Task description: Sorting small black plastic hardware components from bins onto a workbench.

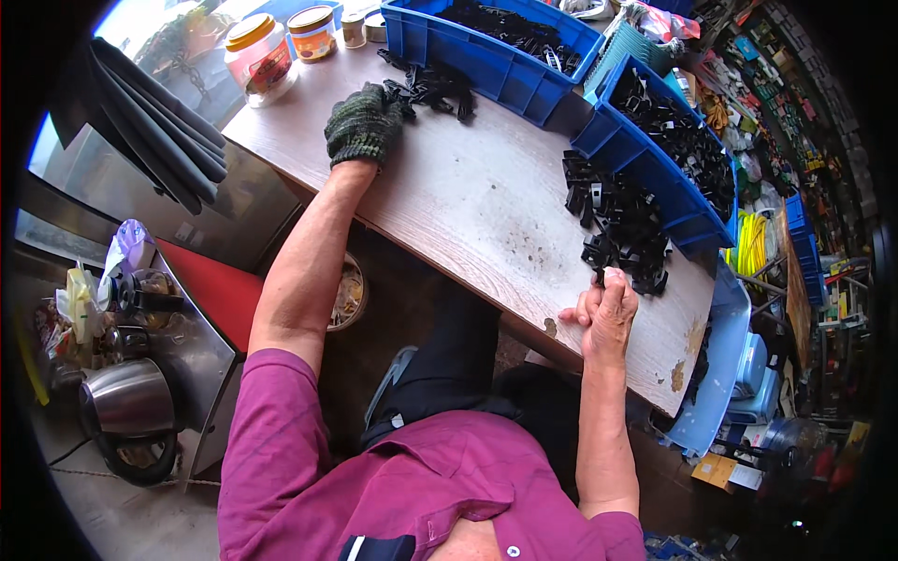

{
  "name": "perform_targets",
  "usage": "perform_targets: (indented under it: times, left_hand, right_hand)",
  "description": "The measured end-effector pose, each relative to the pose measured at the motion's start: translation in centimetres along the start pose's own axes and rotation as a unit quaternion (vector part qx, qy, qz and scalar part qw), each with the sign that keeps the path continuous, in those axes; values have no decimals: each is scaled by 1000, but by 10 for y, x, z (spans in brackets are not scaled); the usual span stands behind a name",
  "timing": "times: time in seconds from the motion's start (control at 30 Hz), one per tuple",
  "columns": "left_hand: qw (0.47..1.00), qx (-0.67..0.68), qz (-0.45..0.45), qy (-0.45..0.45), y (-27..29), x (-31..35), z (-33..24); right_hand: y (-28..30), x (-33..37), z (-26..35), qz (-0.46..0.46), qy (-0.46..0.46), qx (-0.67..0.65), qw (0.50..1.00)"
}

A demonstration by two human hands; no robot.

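Observation:
My left hand [363, 126], in a dark green knitted glove, is curled closed at the left edge of a small pile of black plastic pieces [438, 89] on the table's far side. Its fingertips are hidden, so what it holds does not show. Bare, my right hand [606, 313] pinches with thumb and forefinger at the near end of a larger pile of black plastic pieces [622, 220]. A small black piece [600, 277] shows at those fingertips. Some pieces in the pile carry shiny metal-looking parts.
Two blue crates, one at the back [505, 56] and one at the right [645, 154], hold more black pieces. Jars [257, 61] stand at the table's [468, 206] far left. A light blue bin [716, 374] sits beyond the right edge, a metal kettle [129, 397] at lower left.

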State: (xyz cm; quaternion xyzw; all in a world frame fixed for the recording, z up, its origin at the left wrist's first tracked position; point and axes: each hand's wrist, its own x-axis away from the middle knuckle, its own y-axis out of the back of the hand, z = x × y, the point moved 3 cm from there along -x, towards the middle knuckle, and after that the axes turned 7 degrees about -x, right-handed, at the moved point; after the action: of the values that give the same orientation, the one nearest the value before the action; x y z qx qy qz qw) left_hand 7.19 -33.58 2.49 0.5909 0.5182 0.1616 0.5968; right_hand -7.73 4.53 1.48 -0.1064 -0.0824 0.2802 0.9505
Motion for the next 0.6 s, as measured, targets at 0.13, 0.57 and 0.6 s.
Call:
perform_targets:
  times: [0.13,0.57,0.6]
  left_hand:
    - [999,-32,11,27,-9,-5,20]
    - [995,-94,16,15,-3,0,44]
    - [995,-92,20,14,-2,1,42]
  right_hand:
    - [-2,0,-1,2,-8,-4,1000]
    - [1,0,0,-8,2,-21,1000]
    - [0,0,0,-14,5,-17,1000]
